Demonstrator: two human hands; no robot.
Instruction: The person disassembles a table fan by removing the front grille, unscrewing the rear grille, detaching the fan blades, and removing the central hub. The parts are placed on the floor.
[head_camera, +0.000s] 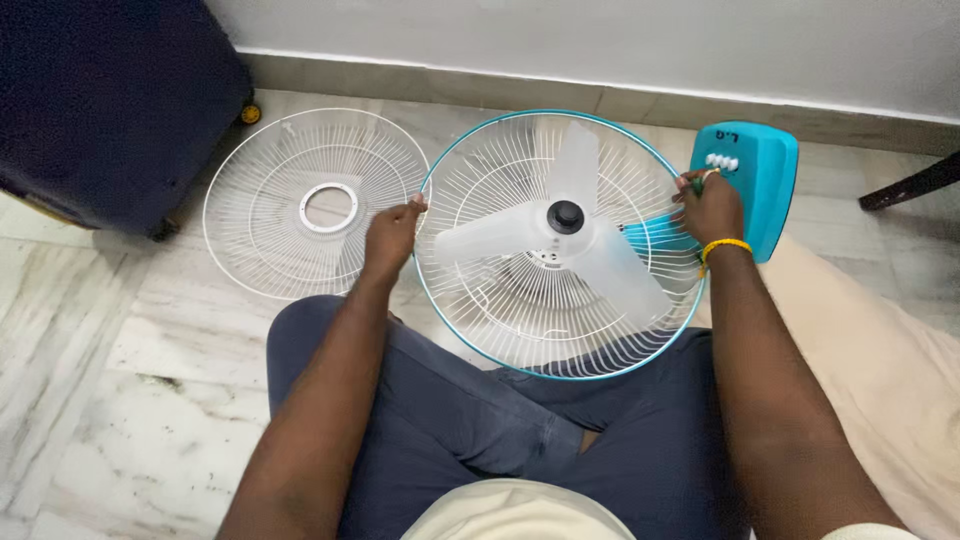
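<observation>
Navy fabric of a suitcase (100, 100) stood far left of the fan (560, 245). A loose white grille (315, 205) lay flat just left of it. The left hand (392, 235) had fingers closed on the fan's teal rim; the right hand (710, 205) pinched the opposite rim. Both were equally near. Lying face-up, the fan pointed its stand and teal base (755, 180) rightward.

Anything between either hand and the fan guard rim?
Nothing visible. The left hand grips the teal rim of the rear fan guard on its left side; the right hand grips the right side. The loose front grille lies apart on the floor.
</observation>
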